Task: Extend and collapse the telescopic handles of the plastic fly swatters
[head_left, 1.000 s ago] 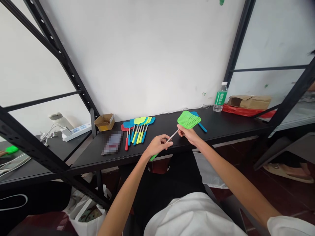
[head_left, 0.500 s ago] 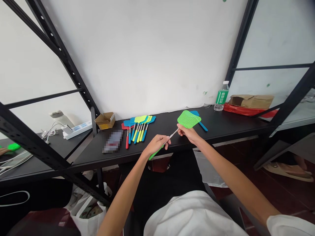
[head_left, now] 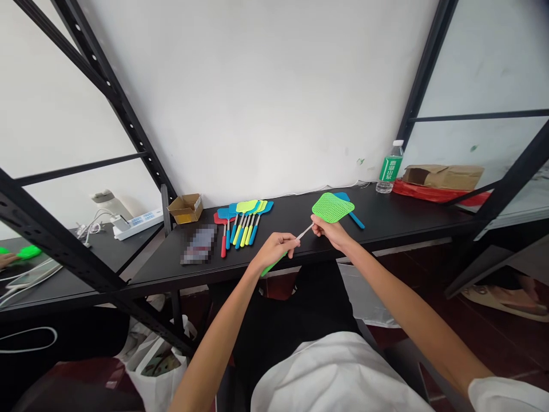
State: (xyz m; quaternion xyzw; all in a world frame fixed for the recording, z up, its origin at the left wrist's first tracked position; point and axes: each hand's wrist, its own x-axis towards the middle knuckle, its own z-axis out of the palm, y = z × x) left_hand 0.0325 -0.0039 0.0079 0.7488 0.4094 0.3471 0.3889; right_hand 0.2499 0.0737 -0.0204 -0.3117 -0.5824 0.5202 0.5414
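Hands share one green swatter (head_left: 333, 207) above the desk's (head_left: 386, 220) front edge; left hand (head_left: 274, 250) is closed round its green grip; right hand (head_left: 329, 230) pinches the metal shaft just below the mesh head; a blue swatter (head_left: 352, 213) lies behind it; a row of swatters (head_left: 242, 220) lies toward the back left, beside a small box (head_left: 186, 208); a bottle (head_left: 390, 167) stands at the back right.

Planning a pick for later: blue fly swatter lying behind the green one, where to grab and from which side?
Judging by its pose, take the blue fly swatter by its handle, coming from the right. The handle juts out free toward the right on the table, while its head is mostly hidden behind the green fly swatter held by the left hand and right hand.
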